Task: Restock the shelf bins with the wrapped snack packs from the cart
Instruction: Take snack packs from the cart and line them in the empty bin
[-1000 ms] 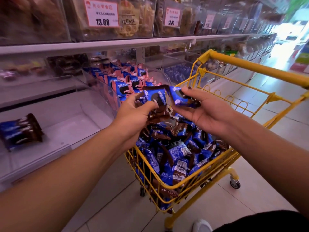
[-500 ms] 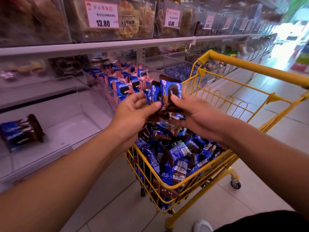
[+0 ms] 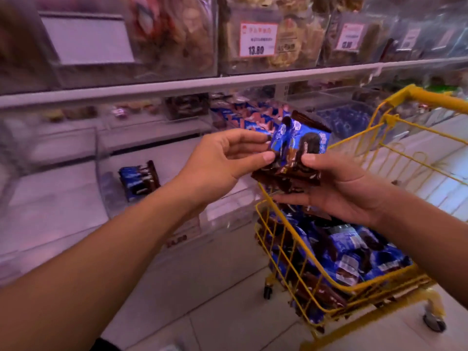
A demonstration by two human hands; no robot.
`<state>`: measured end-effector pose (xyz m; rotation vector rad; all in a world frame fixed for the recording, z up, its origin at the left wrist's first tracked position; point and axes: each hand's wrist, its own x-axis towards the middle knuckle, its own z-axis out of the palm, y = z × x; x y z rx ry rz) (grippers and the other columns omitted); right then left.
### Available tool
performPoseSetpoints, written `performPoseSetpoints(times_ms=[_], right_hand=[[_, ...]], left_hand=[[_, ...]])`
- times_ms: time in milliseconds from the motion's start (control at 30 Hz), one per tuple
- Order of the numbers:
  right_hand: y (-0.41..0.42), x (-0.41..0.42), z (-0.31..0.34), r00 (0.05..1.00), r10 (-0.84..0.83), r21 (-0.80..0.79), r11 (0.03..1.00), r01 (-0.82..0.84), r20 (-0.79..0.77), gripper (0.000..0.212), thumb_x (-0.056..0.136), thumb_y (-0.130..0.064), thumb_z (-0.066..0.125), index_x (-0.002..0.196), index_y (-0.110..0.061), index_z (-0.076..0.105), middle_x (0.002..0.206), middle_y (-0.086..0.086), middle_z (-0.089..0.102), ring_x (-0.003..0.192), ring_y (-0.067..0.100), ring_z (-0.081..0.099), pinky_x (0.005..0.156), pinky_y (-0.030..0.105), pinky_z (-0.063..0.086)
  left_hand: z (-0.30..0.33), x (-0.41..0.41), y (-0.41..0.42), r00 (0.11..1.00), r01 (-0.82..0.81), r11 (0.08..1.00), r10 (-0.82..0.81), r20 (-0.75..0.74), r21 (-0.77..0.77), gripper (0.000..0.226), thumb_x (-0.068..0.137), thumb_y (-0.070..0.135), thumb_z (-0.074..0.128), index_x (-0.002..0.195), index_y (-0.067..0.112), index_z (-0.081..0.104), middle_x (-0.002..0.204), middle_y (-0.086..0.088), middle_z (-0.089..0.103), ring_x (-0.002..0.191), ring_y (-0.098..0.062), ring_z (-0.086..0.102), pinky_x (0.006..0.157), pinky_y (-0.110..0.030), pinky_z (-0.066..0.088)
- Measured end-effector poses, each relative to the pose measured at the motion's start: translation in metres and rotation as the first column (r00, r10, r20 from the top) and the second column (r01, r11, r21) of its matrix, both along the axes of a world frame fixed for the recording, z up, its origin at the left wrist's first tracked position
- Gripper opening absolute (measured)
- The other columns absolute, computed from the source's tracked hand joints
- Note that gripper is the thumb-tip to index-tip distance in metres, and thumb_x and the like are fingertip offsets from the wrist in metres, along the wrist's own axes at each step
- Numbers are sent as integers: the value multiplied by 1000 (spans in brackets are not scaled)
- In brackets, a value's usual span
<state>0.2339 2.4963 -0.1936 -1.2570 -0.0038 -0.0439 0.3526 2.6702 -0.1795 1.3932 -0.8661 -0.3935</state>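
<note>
A bunch of blue-and-brown snack packs (image 3: 301, 150), too overlapped to be counted, is held above the yellow cart (image 3: 336, 290). It is pinched by thumb and fingers of the left hand (image 3: 222, 163) and gripped from below by the right hand (image 3: 339, 191). One small stack of packs (image 3: 139, 179) is seen in the clear bin (image 3: 101, 158).

White shelf (image 3: 177, 145), clear bin (image 3: 106, 198) holding seemingly one pack bundle (image 3: 139, 179), yellow cart (image 3: 316, 279) on tiled floor (image 3: 215, 312)
</note>
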Motion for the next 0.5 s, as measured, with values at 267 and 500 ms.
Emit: performPoseSetpoints(times_ms=[267,500], right_hand=[[90,127,37,977,214,-592,784,-185,-22,32,75,-8,74,106,-16,67,97,17,75,88,35,74,76,46,62],[168,248,-10,909,285,-951,-30,-308,-304,41,71,-20,84,102,-16,57,99,9,70,83,26,70,72,36,59]], left_hand=[[17,71,175,398,-627,757,107,911,185,11,82,26,75,76,17,72,76,4,68,76,-14,64,75,-33,51],[-13,93,207,437,-552,796,22,899,249,26,88,36,62,85,13,72,90,-1,68,88,-24,63,84,-42,47]])
